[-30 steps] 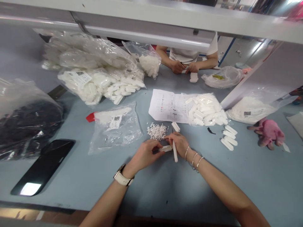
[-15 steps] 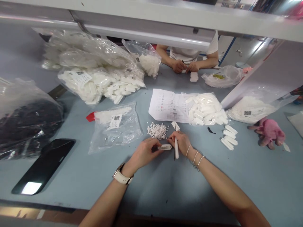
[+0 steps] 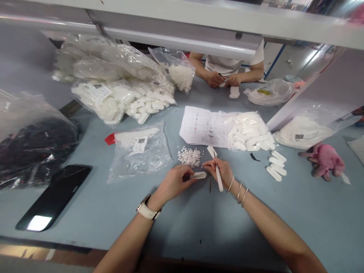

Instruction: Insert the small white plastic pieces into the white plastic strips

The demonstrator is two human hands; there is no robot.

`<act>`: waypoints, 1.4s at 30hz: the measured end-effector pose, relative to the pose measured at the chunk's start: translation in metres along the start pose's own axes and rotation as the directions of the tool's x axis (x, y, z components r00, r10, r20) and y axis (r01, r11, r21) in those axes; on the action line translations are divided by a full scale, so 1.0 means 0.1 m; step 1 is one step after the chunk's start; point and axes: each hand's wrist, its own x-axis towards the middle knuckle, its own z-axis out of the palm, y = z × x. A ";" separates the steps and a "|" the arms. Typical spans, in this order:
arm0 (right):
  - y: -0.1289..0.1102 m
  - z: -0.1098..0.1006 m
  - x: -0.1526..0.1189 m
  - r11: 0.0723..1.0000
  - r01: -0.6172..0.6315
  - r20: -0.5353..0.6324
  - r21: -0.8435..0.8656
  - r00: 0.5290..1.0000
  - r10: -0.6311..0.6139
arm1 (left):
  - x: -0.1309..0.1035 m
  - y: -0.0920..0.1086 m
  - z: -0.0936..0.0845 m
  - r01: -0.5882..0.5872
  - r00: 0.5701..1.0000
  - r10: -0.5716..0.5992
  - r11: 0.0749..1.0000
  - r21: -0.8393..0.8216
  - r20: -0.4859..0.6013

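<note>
My left hand (image 3: 176, 181) pinches the left end of a white connector housing (image 3: 198, 175) with rows of small holes facing up. Just right of it, my right hand (image 3: 220, 170) is closed around a slim white-handled tool (image 3: 219, 179), whose handle end points down toward me. Thumb and forefinger of that hand are pressed together beside the housing, at a tiny white piece too small to make out. Behind both hands lies a heap of small white pegs (image 3: 190, 157). A white housing (image 3: 212, 151) rests just beyond my right hand.
Printed sheets (image 3: 199, 127) and a bag of white housings (image 3: 250, 131) lie behind. Several loose housings (image 3: 275, 165) and a pink plush toy (image 3: 328, 161) are on the right. Leftward are a flat plastic bag (image 3: 140, 155) and a phone (image 3: 54, 197). A co-worker's hands (image 3: 224, 79) work opposite.
My right hand has shifted slightly right, away from the housing, and the white-handled tool now leans more. My left hand keeps its grip on the housing. The whole view has shifted slightly.
</note>
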 end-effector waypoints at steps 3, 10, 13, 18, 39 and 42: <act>-0.02 0.01 -0.03 0.999 0.001 0.009 0.054 1.000 -0.001 | 0.00 -0.01 0.01 -0.012 1.000 0.012 1.000 0.016 -0.009; -0.05 -0.01 -0.05 1.000 0.028 0.050 0.006 0.998 -0.028 | 0.01 0.02 0.01 -0.026 0.999 0.028 0.998 0.054 -0.039; -0.07 -0.01 -0.05 0.998 0.051 0.081 -0.034 0.996 -0.048 | 0.01 0.04 0.01 -0.035 0.998 0.039 0.997 0.062 -0.055; -0.08 0.01 -0.06 0.993 0.083 0.099 -0.082 0.992 -0.075 | 0.01 0.05 0.02 -0.049 0.997 0.052 0.997 0.061 -0.060; -0.18 -0.02 -0.02 0.969 -0.212 0.194 0.125 0.963 0.186 | 0.01 0.06 0.04 -0.066 0.995 0.069 0.997 0.045 -0.076; -0.18 -0.03 0.00 0.964 -0.223 0.205 0.144 0.960 0.191 | 0.00 0.05 0.05 -0.095 0.991 0.100 0.994 0.060 -0.090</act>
